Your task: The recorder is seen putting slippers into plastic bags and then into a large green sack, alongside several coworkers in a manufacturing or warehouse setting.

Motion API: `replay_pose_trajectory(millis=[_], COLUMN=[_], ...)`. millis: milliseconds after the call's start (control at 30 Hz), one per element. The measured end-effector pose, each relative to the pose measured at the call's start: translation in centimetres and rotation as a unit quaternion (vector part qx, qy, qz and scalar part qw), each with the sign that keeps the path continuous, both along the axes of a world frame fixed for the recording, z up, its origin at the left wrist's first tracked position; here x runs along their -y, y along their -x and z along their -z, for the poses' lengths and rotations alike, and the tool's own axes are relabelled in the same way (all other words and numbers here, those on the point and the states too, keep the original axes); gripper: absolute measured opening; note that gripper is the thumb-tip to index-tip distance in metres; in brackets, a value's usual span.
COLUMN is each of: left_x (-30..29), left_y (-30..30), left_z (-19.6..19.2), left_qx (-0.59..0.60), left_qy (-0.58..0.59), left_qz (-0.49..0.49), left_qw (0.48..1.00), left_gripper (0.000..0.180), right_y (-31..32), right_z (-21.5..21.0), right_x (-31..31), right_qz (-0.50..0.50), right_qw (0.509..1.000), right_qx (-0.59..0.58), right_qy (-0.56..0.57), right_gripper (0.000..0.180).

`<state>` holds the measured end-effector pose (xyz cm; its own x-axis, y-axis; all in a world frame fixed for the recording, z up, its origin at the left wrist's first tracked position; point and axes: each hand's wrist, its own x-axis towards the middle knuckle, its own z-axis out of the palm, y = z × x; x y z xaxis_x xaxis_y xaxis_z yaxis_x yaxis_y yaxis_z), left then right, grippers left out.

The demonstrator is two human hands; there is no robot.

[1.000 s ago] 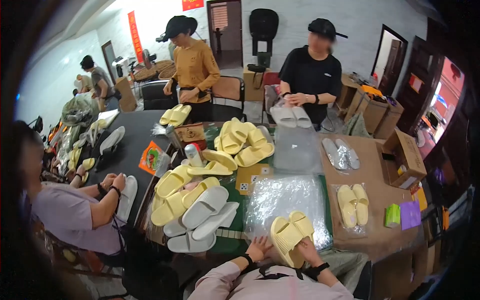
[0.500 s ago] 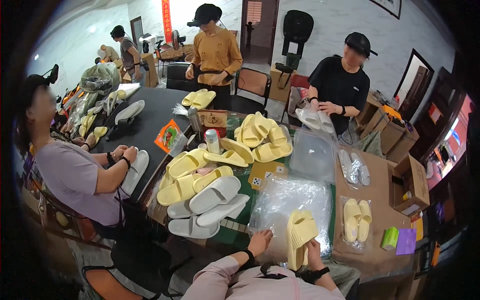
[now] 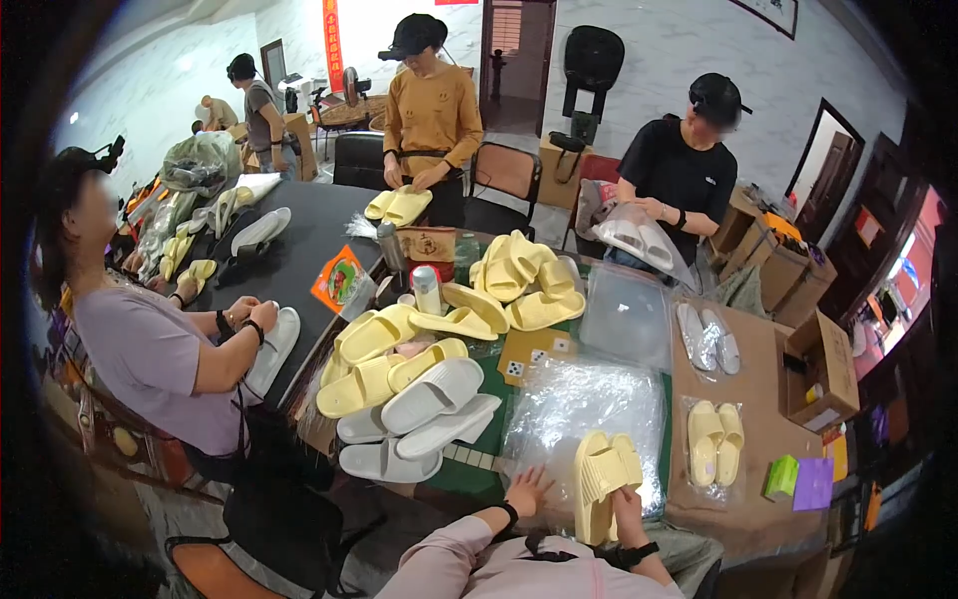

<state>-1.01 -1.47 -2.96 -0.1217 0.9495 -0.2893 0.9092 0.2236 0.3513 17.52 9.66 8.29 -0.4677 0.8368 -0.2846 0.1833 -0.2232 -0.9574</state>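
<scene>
A pair of pale yellow slippers (image 3: 606,477) stands upright, toes away from me, in my right hand (image 3: 627,507), whose fingers are wrapped round the right side. My left hand (image 3: 529,491) lies with its fingers spread at the near left edge of a stack of clear plastic bags (image 3: 579,399). Nothing is in the left hand. The slippers' lower ends hang over the near edge of the stack. To the left of the bags, grey-white slippers (image 3: 434,392) and yellow slippers (image 3: 359,384) are heaped together.
A bagged yellow pair (image 3: 716,439) and a bagged white pair (image 3: 707,337) lie at the right, near an open carton (image 3: 820,369). A can (image 3: 427,290) and a bottle (image 3: 390,247) stand mid-table. Three co-workers around the tables handle slippers, one (image 3: 649,235) with a bagged pair.
My left hand's fingers have gone from curled at the bag edge to spread. The yellow pair in my right hand has turned slightly. Across the table, a co-worker's hands have come down onto yellow slippers.
</scene>
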Motion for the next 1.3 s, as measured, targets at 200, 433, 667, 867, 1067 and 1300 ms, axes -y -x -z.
replay_pose_trajectory(millis=[200, 433, 667, 867, 1067, 1300], left_x=[-1.7, -2.1, -4.3, -4.1, -4.7, -6.1], left_y=[-0.3, 2.6, 3.0, 3.4, 2.7, 3.3], left_z=[1.0, 0.7, -4.7, -2.3, -2.9, -2.3], left_qx=[-0.046, 0.073, 0.120, 0.066, 0.118, 0.418], left_qy=[-0.029, -0.272, -0.278, -0.356, -0.341, -0.281], left_qz=[-0.058, -0.065, -0.183, -0.159, -0.154, -0.131], left_qw=[0.997, 0.957, 0.935, 0.919, 0.920, 0.854], left_gripper=[0.048, 0.032, 0.025, 0.011, 0.012, 0.026], right_y=[-1.6, -2.2, -4.2, -7.7, -7.9, -4.4], right_z=[1.9, -0.4, -1.7, 1.7, -0.4, -4.5], right_x=[-0.8, -1.1, -4.0, -3.9, -2.8, -2.8], right_qz=[-0.006, 0.000, 0.126, 0.059, -0.208, -0.361], right_qw=[0.999, 0.998, 0.984, 0.994, 0.978, 0.926], right_qx=[0.008, -0.025, -0.124, -0.088, 0.020, -0.029], right_qy=[-0.035, -0.059, -0.010, -0.001, -0.001, 0.105], right_gripper=[0.024, 0.025, 0.024, 0.023, 0.036, 0.034])
